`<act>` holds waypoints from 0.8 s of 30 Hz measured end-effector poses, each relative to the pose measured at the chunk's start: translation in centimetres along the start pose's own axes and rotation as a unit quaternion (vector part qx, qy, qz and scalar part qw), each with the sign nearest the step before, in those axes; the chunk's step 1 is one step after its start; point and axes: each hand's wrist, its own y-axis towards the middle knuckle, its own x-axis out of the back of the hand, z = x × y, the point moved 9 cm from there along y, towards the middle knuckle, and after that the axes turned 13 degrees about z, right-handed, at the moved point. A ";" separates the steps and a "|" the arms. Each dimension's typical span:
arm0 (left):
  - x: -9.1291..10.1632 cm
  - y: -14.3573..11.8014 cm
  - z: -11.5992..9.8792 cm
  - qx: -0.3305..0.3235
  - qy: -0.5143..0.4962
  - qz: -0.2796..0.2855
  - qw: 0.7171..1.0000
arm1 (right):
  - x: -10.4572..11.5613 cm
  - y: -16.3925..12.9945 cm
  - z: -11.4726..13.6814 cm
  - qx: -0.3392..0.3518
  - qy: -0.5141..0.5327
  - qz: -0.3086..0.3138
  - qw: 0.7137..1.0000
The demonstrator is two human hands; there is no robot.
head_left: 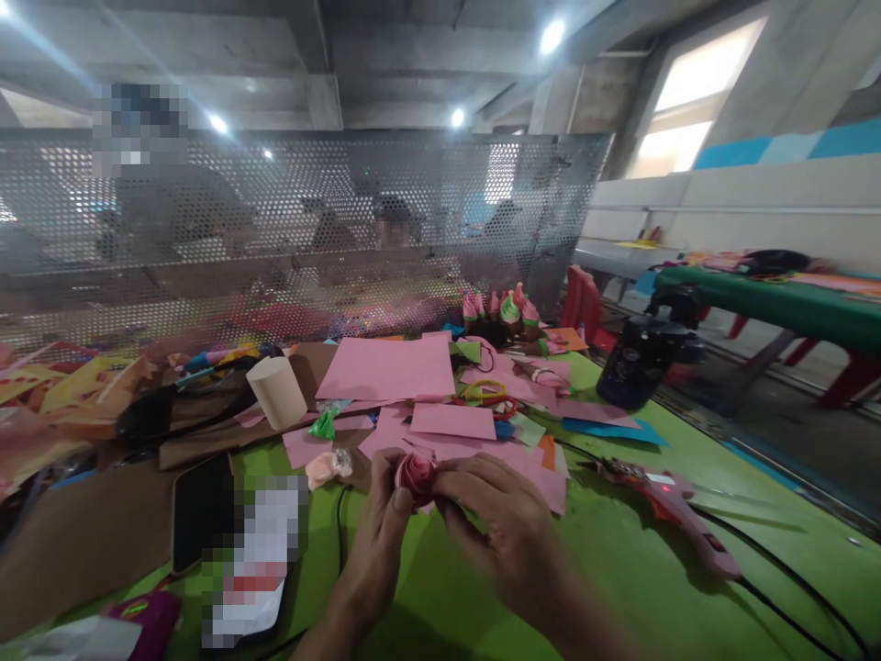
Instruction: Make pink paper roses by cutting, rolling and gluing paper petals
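Two hands meet on one rolled pink paper flower (416, 475), held low at centre just above the green table (619, 569). It sits between them, spiral facing up: the left hand (382, 523) pinches its near side, while the right hand (499, 523) curls closed around its right side, wrists angled inward.

Glue gun (678, 514) right of paper sheets (440, 418)

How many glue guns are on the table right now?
1. The pink glue gun lies on the green table, to the right of the right hand. More could be hidden under the paper clutter.
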 end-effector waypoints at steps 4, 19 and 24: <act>-0.2 0.1 -0.4 -0.009 0.016 0.013 1.000 | 0.0 0.3 -0.2 0.011 -0.019 0.029 0.999; -1.3 0.3 0.3 0.007 -0.086 0.031 0.996 | 0.4 0.4 0.2 0.071 -0.100 0.029 0.992; -1.1 0.2 0.2 0.019 -0.081 0.028 0.996 | 0.6 0.2 -0.4 0.050 -0.077 0.021 0.996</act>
